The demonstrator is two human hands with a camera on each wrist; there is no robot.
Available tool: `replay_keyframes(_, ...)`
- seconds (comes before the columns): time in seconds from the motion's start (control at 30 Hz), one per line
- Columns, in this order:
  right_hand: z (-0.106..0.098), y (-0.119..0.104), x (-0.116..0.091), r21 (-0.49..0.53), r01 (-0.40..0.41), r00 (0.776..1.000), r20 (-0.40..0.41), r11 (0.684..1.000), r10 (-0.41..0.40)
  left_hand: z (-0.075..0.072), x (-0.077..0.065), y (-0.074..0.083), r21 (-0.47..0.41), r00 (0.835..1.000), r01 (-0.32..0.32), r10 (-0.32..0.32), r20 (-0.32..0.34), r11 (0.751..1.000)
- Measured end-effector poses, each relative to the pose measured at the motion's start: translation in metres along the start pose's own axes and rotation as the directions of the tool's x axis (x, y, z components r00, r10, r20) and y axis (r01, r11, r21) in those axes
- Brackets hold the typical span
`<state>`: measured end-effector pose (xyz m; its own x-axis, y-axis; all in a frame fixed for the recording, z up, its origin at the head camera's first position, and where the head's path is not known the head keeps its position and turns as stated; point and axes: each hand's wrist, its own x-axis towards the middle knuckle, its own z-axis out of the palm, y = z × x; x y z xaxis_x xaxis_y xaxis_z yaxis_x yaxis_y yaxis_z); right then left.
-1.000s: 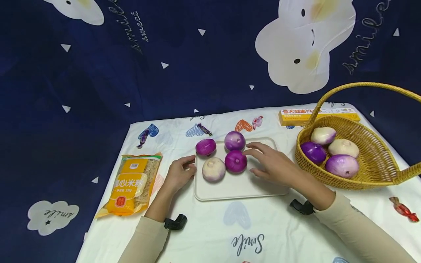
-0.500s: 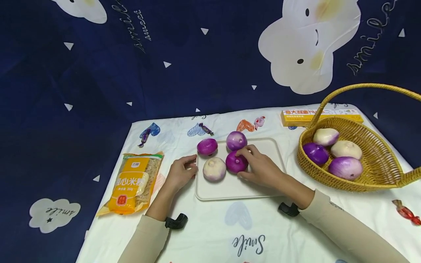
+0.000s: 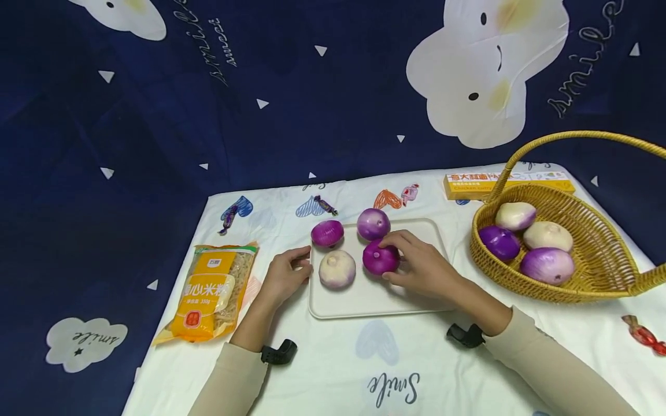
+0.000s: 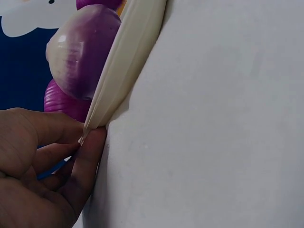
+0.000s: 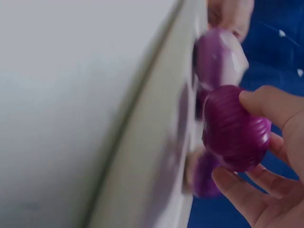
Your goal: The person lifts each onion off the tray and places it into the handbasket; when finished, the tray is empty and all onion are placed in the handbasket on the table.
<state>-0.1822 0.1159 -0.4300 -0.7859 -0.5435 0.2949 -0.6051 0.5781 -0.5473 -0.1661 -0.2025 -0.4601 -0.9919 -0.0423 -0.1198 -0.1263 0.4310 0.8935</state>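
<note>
My right hand [image 3: 428, 267] pinches a purple onion [image 3: 376, 259], my left hand [image 3: 284, 273] the tray [image 3: 370, 298]. The right basket [image 3: 593, 260] holds four onions [image 3: 546, 266]; three others [image 3: 337, 271] lie outside.

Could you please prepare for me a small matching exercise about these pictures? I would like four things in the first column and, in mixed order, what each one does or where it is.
Column 1
1. Orange bag
2. Right hand
3. Left hand
4. Wicker basket

Column 2
A. Pinches the edge of the white tray
B. Lies to the left of both hands in the head view
C. Has four onions inside
D. Grips a dark purple onion

Right pairs: 1-B, 2-D, 3-A, 4-C
</note>
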Motion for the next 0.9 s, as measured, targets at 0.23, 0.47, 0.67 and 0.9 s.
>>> replay_keyframes(0.23,-0.055,0.014,-0.024,0.034,-0.053,0.987,-0.150,0.998,0.058,0.000,-0.001,0.001,-0.033,1.000,0.007,-0.007,0.005,0.999)
replay_keyframes(0.47,-0.125,0.037,-0.064,-0.006,-0.311,0.889,-0.355,0.950,0.289,0.000,0.001,0.003,-0.004,1.000,0.000,0.000,-0.011,1.000)
replay_keyframes(0.67,-0.167,0.064,-0.095,-0.098,-0.582,0.771,-0.381,0.807,0.510,0.000,0.001,0.003,-0.005,1.000,0.004,-0.004,-0.005,1.000)
replay_keyframes(0.9,-0.182,0.087,-0.117,-0.231,-0.745,0.664,-0.356,0.626,0.658,0.001,0.000,0.002,-0.019,1.000,0.002,-0.002,-0.013,1.000)
